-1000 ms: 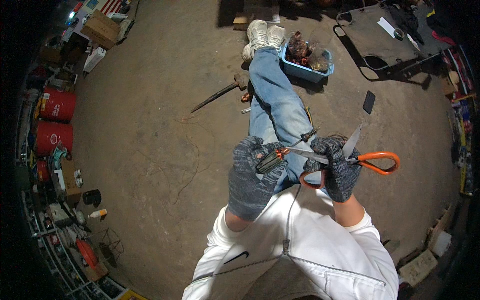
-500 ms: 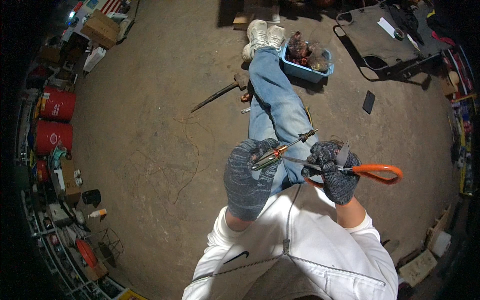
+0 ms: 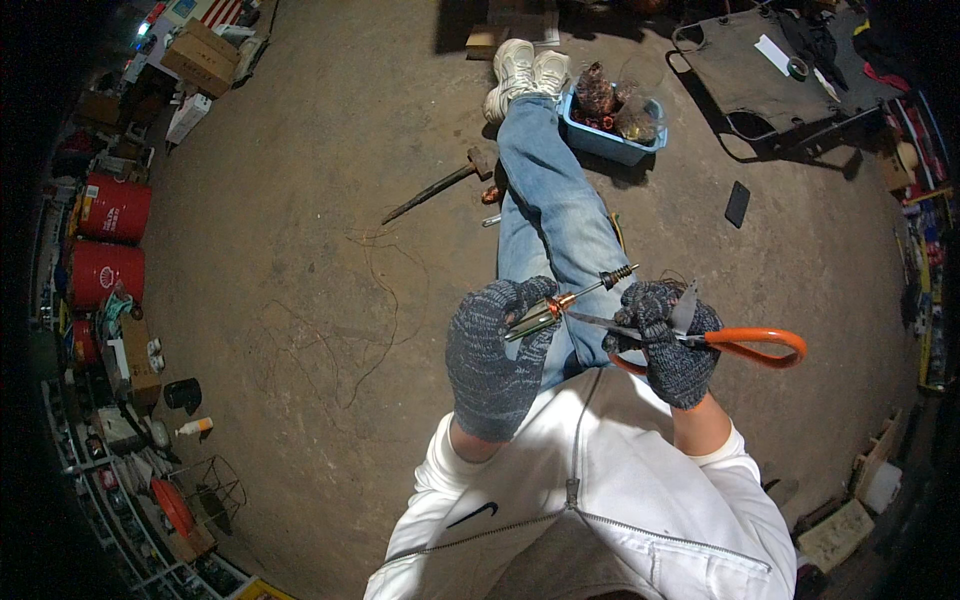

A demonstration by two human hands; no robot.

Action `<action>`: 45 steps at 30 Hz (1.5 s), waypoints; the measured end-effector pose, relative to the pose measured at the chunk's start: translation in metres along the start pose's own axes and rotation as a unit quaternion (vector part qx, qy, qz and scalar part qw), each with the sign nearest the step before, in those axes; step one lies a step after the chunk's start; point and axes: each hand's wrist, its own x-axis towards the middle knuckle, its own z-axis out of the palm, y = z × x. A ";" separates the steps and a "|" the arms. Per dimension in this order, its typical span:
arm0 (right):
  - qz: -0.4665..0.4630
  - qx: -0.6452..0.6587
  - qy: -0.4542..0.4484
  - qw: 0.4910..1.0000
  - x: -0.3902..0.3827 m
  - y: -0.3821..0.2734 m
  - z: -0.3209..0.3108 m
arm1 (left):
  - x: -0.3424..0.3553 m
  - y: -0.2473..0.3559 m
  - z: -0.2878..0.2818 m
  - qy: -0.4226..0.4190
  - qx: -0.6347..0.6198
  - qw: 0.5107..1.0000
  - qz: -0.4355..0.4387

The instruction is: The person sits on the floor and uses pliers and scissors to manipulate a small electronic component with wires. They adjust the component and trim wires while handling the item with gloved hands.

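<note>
Both hands wear dark grey knitted gloves, held above my lap. My left hand [image 3: 492,360] is closed around a motor armature [image 3: 541,318] with copper windings, its thin shaft slanting up to the right. Closed around a pair of scissors [image 3: 757,346] with orange handles is my right hand [image 3: 672,350]. One handle loop sticks out to the right, and part of the other shows below the fingers. The blades are apart; one points left, its tip close to the armature's windings. Fine wire [image 3: 676,284] shows at the top of the right hand.
A blue basin [image 3: 622,148] of copper scrap stands beside my shoes. On the floor lie a hammer [image 3: 440,190], thin loose wire [image 3: 385,320] and a black phone [image 3: 737,204]. A folding stool-like frame [image 3: 740,75] stands far right; red drums [image 3: 108,275] line the left.
The armature has shifted and turned very slightly in my left hand. My right hand and the scissors look almost unmoved.
</note>
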 end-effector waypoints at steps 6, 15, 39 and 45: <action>-0.009 -0.041 -0.026 0.999 0.000 -0.003 -0.003 | 0.004 -0.003 0.005 0.036 -0.072 0.996 0.030; -0.038 -0.020 -0.029 0.999 0.001 0.002 -0.003 | 0.004 -0.002 0.006 0.054 -0.062 0.997 0.011; 0.013 0.027 0.065 0.997 -0.001 0.002 -0.008 | 0.004 0.008 0.001 -0.051 -0.040 0.995 -0.077; 0.023 0.012 0.064 0.998 -0.001 -0.006 -0.003 | 0.006 0.005 -0.003 -0.090 -0.181 0.975 -0.096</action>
